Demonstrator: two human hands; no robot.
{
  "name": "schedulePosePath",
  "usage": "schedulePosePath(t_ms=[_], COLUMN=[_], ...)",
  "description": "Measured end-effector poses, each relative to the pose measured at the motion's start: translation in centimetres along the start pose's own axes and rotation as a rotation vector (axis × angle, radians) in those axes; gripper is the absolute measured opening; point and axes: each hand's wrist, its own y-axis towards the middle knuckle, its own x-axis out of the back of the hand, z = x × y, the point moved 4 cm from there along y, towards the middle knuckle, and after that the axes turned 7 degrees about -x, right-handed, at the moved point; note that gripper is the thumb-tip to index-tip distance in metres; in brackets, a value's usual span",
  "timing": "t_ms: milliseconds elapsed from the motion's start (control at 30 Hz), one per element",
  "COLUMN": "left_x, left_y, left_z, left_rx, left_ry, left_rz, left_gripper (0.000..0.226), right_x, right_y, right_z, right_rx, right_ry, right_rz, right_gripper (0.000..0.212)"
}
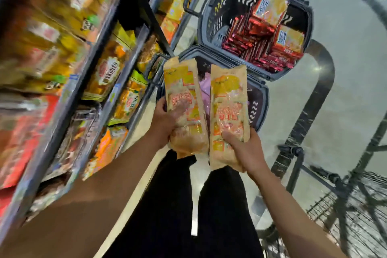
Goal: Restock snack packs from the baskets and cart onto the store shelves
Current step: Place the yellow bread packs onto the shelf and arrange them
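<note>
Pale, glossy shop floor (pixel 345 69) underfoot, stocked store shelves (pixel 117 81) rising along the left, blurred by camera motion. Two long snack packs held upright side by side over the nearer basket (pixel 258 98): left pack (pixel 184 98) and right pack (pixel 229 111), both tan-and-yellow with red print, edges close together, whether touching not clear. Gripped low on its body by the left hand (pixel 165 123), thumb across the front, fingers hidden behind. Clasped likewise near its lower end by the right hand (pixel 245 148), thumb over the front, fingers wrapped behind. Both hands therefore closed firmly round their packs, neither free.

Judged as the carrying step: packs lifted clear of the basket, not yet placed. Next move likely called for a turn left toward the shelves, a matching row found among the yellow and orange bags, and each pack slid in without crushing its soft wrapper.

Farther off, a second basket (pixel 209 27), dark grey, loaded with red packs (pixel 251 46) and orange packs (pixel 270 6). At the lower right, wire frame of the cart (pixel 343 199). Dark trousers (pixel 219 205) visible below.
</note>
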Motion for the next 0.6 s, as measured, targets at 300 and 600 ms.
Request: schedulePosePath(t_ms=[300,600], left_x=[0.7,4.7], left_y=[-11.0,-22.2], left_z=[-4.3,-9.1], left_rx=[-0.079,-0.291], left_ry=[-0.167,-0.268], left_rz=[-0.043,-0.243], left_gripper=[0.081,0.067], right_x=[5.5,7.1], right_y=[-8.3,-13.3], right_z=[3.5,8.9], right_rx=[0.157,0.388], right_ry=[-0.177,-0.299], right_rz=[0.125,0.206], right_gripper=[0.054,0.086])
